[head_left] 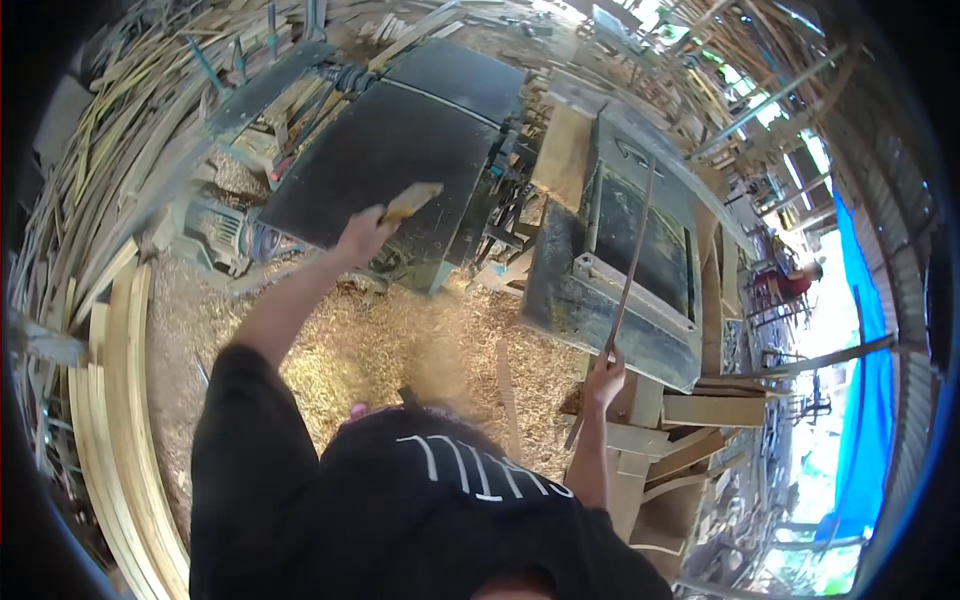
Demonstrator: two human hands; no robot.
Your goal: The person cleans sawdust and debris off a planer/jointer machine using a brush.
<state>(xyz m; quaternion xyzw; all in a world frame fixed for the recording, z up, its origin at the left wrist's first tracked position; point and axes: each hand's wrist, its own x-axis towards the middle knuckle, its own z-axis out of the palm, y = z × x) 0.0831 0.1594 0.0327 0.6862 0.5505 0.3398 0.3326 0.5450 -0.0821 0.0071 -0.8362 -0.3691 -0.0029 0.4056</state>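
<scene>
My left hand (364, 238) is closed round a short, flat, tan piece, brush-like in outline (413, 201). It is over the near part of a dark, flat machine table (350, 150). My right hand (604, 380) grips a long, thin wooden stick (632, 270) near its lower end. The stick slants up across a second machine (640, 240) with a dark recessed top and a pale strip along its near edge. Its far tip overlaps the back part of that machine.
Wood shavings (400, 340) cover the floor before me. Long pale boards (118, 400) stand at left, with thin wood strips (120, 130) piled behind. Wood offcuts (690, 440) are stacked by my right arm. A person in red (785, 287) sits far right near a blue tarp (862, 390).
</scene>
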